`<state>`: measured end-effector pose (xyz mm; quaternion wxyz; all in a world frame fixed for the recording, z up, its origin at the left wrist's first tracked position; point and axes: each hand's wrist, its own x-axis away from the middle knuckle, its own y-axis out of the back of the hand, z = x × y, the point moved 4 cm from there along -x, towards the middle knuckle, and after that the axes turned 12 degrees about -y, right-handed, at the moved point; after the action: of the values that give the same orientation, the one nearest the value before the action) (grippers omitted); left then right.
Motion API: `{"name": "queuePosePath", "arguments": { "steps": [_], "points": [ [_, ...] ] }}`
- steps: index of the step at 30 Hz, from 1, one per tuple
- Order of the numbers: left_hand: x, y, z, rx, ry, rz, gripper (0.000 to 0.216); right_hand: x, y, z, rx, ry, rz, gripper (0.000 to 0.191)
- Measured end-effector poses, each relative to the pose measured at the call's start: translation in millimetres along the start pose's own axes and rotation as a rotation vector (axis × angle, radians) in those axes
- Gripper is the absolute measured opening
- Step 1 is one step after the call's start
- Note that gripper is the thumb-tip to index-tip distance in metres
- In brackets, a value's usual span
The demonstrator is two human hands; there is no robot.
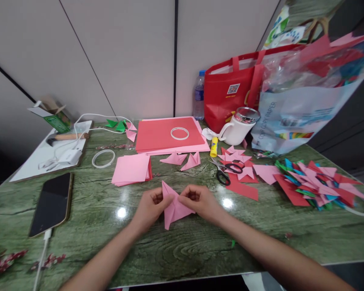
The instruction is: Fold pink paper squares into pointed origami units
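Observation:
Between my two hands is a folded pink origami paper, held just above the green wood-grain table. My left hand pinches its left side, thumb on top. On the right, my right hand grips the upper right part between thumb and fingers. Beyond the hands lie two folded pink paper pieces. A stack of pink paper squares sits to the far left of them. Black-handled scissors rest to the right, beside a yellow glue stick.
Red and pink sheets carry a white ring at the back. A phone and hammer are left. A white mug, red bag, bottle and colourful folded paper pile stand or lie right.

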<state>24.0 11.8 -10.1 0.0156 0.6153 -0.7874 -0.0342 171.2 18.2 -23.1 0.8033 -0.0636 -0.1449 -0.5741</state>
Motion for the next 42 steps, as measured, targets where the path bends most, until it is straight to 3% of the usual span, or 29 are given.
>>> {"name": "queuePosePath", "arguments": {
  "steps": [4, 8, 13, 17, 22, 37, 42],
  "points": [
    [1, -5, 1, 0.072, 0.012, 0.034, 0.027, 0, 1, 0, -0.020, 0.022, -0.009, 0.028],
    [3, -4, 1, 0.168, 0.110, 0.117, 0.033, 2, 1, 7, -0.131, 0.078, 0.144, 0.022],
    [5, -1, 0, 0.172, 0.169, 0.211, 0.035, 9, 6, 22, 0.075, 0.300, 0.239, 0.012],
    [5, 0, 2, 0.138, 0.190, 0.214, 0.034, 9, 10, 24, 0.177, 0.349, 0.286, 0.009],
    [6, 0, 1, 0.173, 0.213, 0.231, 0.032, 6, 12, 22, 0.210, 0.376, 0.245, 0.011],
    [10, -6, 0, 0.151, 0.261, 0.252, 0.025, 6, 10, 20, 0.210, 0.307, 0.249, 0.023],
    [12, -9, 0, 0.207, 0.272, 0.271, 0.026, 5, 8, 12, 0.125, 0.146, 0.239, 0.024]
  ]
}}
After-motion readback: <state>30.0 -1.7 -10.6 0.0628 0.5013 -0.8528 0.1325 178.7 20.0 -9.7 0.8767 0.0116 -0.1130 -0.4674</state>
